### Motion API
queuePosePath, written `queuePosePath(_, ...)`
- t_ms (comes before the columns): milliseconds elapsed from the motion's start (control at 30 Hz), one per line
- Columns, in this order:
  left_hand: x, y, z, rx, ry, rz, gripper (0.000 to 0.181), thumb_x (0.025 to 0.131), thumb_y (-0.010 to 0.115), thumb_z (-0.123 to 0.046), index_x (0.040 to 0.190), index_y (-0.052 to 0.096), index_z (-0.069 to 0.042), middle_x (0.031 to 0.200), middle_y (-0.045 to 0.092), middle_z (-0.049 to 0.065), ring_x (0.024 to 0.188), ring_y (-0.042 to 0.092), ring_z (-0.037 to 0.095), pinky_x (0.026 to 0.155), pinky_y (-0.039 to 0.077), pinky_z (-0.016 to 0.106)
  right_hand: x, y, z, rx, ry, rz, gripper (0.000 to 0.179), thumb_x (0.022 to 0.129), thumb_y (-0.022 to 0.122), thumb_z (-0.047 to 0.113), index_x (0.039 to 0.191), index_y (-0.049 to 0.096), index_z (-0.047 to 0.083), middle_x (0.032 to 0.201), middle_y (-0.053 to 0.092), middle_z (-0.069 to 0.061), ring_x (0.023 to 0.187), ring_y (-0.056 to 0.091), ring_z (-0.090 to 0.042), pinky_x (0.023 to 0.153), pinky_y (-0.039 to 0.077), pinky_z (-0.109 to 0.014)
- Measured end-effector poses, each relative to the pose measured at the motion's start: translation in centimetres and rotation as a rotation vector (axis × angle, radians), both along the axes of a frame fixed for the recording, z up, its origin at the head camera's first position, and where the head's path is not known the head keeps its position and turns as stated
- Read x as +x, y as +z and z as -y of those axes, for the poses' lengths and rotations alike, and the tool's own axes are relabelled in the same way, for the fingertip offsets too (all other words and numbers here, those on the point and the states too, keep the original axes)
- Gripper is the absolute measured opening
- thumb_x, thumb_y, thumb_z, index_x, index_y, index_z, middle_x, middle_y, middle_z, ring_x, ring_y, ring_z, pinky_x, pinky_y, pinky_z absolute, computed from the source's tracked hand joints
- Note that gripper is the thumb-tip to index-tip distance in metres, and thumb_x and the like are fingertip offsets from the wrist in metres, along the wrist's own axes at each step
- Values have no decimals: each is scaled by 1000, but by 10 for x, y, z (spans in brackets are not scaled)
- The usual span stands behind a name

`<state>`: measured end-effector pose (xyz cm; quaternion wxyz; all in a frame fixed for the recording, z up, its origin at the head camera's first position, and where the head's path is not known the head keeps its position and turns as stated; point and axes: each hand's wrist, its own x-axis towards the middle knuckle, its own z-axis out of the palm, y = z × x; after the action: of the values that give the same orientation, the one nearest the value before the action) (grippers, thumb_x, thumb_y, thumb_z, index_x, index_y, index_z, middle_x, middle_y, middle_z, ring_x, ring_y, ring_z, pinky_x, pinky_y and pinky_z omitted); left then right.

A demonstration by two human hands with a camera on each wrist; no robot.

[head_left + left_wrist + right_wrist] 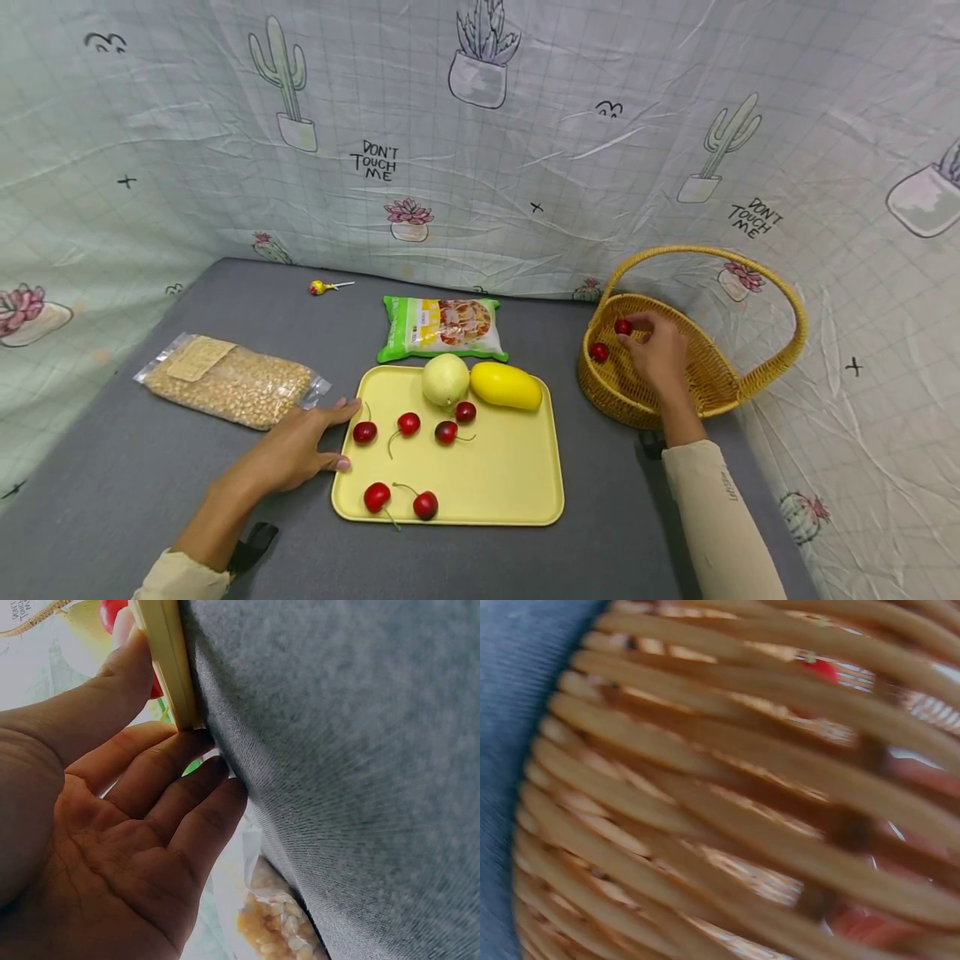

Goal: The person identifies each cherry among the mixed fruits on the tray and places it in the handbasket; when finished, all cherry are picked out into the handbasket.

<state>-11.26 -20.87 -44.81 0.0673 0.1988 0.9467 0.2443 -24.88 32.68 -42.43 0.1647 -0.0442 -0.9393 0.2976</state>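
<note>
Inside the wicker basket [720, 350], my right hand [663, 354] pinches a red cherry [622, 327] between thumb and fingers. Another cherry [598, 352] lies near it in the basket. The right wrist view is mostly the basket's woven side [667, 787], which hides most of that hand. My left hand [300, 446] rests at the left edge of a yellow tray [502, 475]. Its thumb [127, 667] touches the rim, and the other fingertips meet the table beside it. On the tray lie several stemmed cherries [408, 424], a pale round fruit [446, 380] and a yellow mango [506, 386].
Behind the tray lies a green-and-white food packet [442, 327]. A clear bag of pale yellow kernels [232, 379] is close to my left hand. Near the table's back edge is a lollipop [318, 287]. A cactus-print cloth [480, 192] hangs around the grey table [285, 550].
</note>
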Motion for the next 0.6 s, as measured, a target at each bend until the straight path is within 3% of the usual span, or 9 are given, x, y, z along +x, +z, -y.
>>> queuePosePath(167,0,0,0,2,-2,-3,82,78,93,-28,150,61,-3,149,59,30,136,56,57,113,37,78,-5,-9,-3,-11,-24,48,31,99,78,16,127,72,5,127,77,-20,101,69,-38,99,48,-56)
queuePosePath(267,0,1,0,3,4,1,82,78,93,-29,149,61,-3,149,59,29,137,56,56,112,40,76,-5,-11,-4,-5,-25,64,31,99,77,16,128,72,4,128,76,-20,103,70,-40,105,45,-57)
queuePosePath(467,0,1,-1,-4,12,11,83,78,93,-30,150,60,-4,149,59,30,136,56,57,109,43,75,-6,-12,-6,25,-10,112,31,99,77,14,127,71,3,125,76,-23,103,72,-43,124,28,-63)
queuePosePath(600,-1,1,-1,-6,11,13,83,78,93,-29,150,60,-3,149,59,31,136,56,57,110,42,75,-6,-12,-6,28,-7,163,31,99,76,13,128,70,2,125,75,-25,110,70,-45,129,18,-66)
